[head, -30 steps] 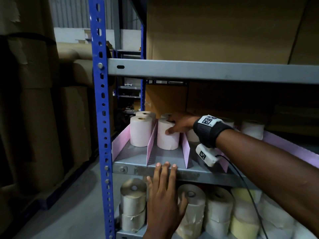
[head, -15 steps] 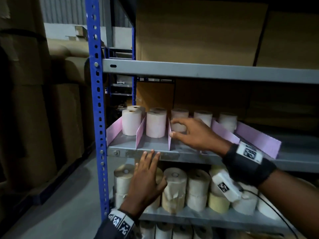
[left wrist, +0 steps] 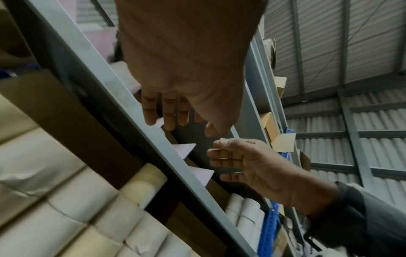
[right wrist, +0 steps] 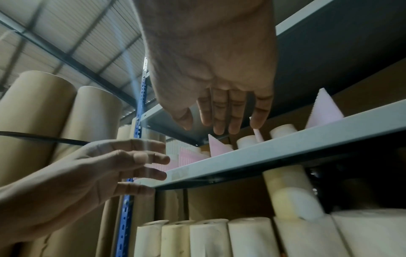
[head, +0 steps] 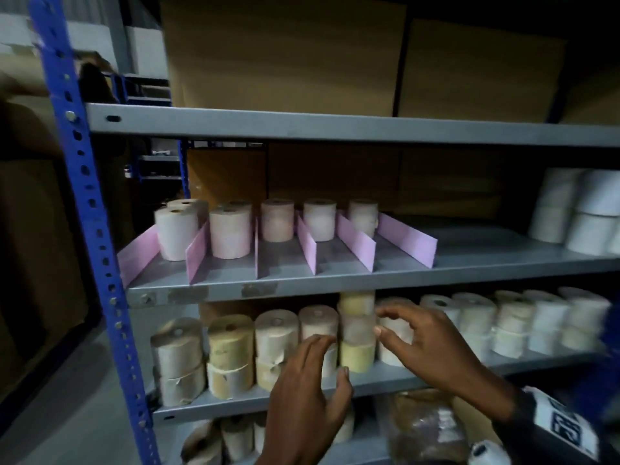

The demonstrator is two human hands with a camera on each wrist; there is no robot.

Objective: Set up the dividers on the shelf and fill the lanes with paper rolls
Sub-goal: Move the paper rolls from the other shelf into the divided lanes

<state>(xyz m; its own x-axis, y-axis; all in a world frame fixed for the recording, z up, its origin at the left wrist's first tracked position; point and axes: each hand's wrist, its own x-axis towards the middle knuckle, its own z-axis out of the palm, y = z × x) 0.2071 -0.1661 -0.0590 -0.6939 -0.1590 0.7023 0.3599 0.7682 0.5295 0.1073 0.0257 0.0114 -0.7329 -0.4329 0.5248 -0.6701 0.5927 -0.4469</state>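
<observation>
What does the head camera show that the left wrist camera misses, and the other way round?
Only the head view shows the five lanes between the pink dividers, each with pale paper rolls at the back, and the white rolls far right. Only the left wrist view shows the corrugated roof and the palms of the hands. Both show the left hand and right hand, open and holding nothing, in front of the lower shelf's stacked rolls.

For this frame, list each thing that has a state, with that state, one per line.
left hand: open, holds nothing, before the lower shelf's rolls.
right hand: open, fingers spread, holds nothing.
pink dividers: six, upright on the middle shelf.
pink paper rolls: upright, at least one in each of five lanes.
stacked rolls: upright, stacked on the lower shelf.
</observation>
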